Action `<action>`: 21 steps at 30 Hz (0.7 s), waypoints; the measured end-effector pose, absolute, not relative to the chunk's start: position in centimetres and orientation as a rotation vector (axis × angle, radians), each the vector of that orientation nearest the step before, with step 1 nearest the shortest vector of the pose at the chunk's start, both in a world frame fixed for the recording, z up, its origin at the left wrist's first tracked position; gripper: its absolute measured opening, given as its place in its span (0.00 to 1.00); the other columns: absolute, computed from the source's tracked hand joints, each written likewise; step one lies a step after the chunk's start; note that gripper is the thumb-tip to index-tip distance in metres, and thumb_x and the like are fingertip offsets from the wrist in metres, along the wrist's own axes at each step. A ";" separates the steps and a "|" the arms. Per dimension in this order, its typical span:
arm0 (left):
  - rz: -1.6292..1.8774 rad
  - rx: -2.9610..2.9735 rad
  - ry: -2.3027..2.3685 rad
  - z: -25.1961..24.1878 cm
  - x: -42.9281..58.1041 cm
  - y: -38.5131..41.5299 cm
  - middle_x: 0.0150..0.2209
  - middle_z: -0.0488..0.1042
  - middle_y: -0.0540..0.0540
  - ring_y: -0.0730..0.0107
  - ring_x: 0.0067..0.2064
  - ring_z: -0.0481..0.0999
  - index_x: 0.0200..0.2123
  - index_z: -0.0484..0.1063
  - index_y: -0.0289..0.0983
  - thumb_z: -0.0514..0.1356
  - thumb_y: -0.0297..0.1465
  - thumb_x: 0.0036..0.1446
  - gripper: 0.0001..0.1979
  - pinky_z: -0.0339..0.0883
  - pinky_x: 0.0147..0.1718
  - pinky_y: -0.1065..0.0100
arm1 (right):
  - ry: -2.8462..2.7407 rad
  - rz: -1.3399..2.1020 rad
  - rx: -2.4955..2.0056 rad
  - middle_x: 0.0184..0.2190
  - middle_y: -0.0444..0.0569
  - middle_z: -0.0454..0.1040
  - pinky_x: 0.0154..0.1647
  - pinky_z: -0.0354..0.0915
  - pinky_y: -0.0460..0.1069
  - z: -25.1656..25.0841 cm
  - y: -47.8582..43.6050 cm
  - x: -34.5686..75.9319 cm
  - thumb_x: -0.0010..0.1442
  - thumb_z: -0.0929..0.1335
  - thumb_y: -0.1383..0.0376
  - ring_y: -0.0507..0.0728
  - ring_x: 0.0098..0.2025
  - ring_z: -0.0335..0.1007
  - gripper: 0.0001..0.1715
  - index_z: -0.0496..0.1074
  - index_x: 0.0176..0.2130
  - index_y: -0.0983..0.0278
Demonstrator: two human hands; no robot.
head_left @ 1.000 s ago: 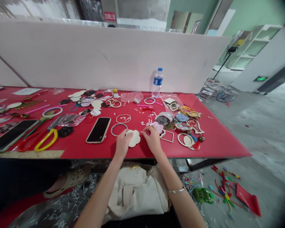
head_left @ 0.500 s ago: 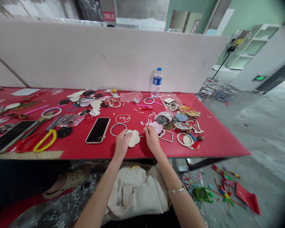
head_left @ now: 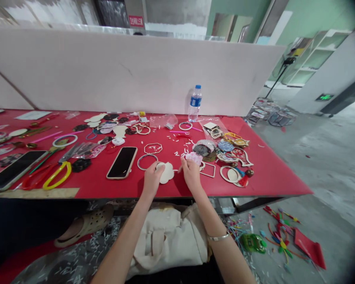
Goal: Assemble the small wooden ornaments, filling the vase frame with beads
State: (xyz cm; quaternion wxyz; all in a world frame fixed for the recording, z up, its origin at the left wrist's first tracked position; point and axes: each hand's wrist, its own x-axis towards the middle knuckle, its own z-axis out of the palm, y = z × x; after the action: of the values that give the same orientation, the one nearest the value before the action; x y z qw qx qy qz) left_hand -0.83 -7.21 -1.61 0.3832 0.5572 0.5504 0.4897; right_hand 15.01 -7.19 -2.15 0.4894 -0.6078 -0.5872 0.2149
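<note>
Though right grip point(head_left: 191, 174) is unclear, left grip point(head_left: 152, 178) pinches scalloped disc point(head_left: 167, 174) by left edge.

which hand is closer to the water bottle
Right. The right hand is nearer, on the near side of the water bottle; the left hand, holding a flower-shaped piece, is farther off, nearer side and leftward.

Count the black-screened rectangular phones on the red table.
2: a black-screened phone in a pale case, left of the person's left hand, and a second black-screened phone at the picture's left edge. Clutter could hide others.
</note>
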 end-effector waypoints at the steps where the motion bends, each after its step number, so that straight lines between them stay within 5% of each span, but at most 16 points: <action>1: 1.249 1.421 1.400 -1.6 -0.8 -7.2 0.28 0.71 0.50 0.70 0.32 0.68 0.30 0.71 0.36 0.57 0.38 0.51 0.11 0.61 0.29 0.73 | -1.418 0.509 -1.492 0.21 0.45 0.65 0.39 0.60 0.51 -2.2 -7.1 15.1 0.65 0.61 0.55 0.54 0.28 0.62 0.27 0.73 0.20 0.62; 5: 1.230 1.421 1.399 -1.8 -0.9 -7.1 0.27 0.70 0.51 0.70 0.31 0.68 0.30 0.71 0.36 0.58 0.39 0.51 0.11 0.60 0.29 0.73 | -1.423 0.406 -1.492 0.29 0.46 0.67 0.38 0.61 0.51 -2.4 -7.0 15.2 0.57 0.68 0.60 0.55 0.33 0.62 0.09 0.78 0.35 0.62; 11: 1.251 1.413 1.388 -1.9 -1.0 -7.0 0.28 0.71 0.52 0.71 0.31 0.68 0.30 0.71 0.37 0.58 0.39 0.52 0.11 0.60 0.29 0.73 | -1.414 0.421 -1.524 0.27 0.47 0.66 0.41 0.61 0.52 -2.3 -6.9 15.0 0.64 0.61 0.57 0.55 0.32 0.62 0.21 0.78 0.30 0.62; 13: 1.256 1.418 1.400 -1.9 -1.0 -6.9 0.27 0.71 0.51 0.71 0.31 0.68 0.30 0.71 0.37 0.58 0.39 0.51 0.10 0.60 0.29 0.73 | -1.447 0.393 -1.509 0.32 0.49 0.68 0.44 0.62 0.54 -2.3 -7.0 15.0 0.61 0.64 0.59 0.57 0.37 0.64 0.14 0.77 0.40 0.61; 17: 1.237 1.411 1.401 -2.1 -1.1 -6.9 0.28 0.72 0.51 0.70 0.31 0.69 0.32 0.72 0.36 0.59 0.39 0.51 0.11 0.61 0.29 0.73 | -1.439 0.427 -1.341 0.49 0.54 0.69 0.54 0.61 0.56 -2.1 -7.2 14.9 0.55 0.67 0.67 0.59 0.51 0.65 0.33 0.61 0.60 0.62; 21: 1.234 1.405 1.369 -2.1 -1.0 -6.9 0.28 0.72 0.51 0.70 0.31 0.70 0.32 0.72 0.36 0.59 0.39 0.51 0.12 0.61 0.29 0.73 | -1.373 0.643 -1.136 0.42 0.50 0.77 0.51 0.66 0.54 -1.6 -7.6 14.9 0.60 0.63 0.66 0.56 0.45 0.73 0.23 0.64 0.56 0.61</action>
State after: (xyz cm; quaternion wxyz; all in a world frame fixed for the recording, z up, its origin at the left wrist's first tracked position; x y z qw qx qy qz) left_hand -0.98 -6.92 -2.10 0.4006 0.5556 0.5412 0.4878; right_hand 14.86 -7.62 -1.60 0.5839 -0.4870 -0.5882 0.2757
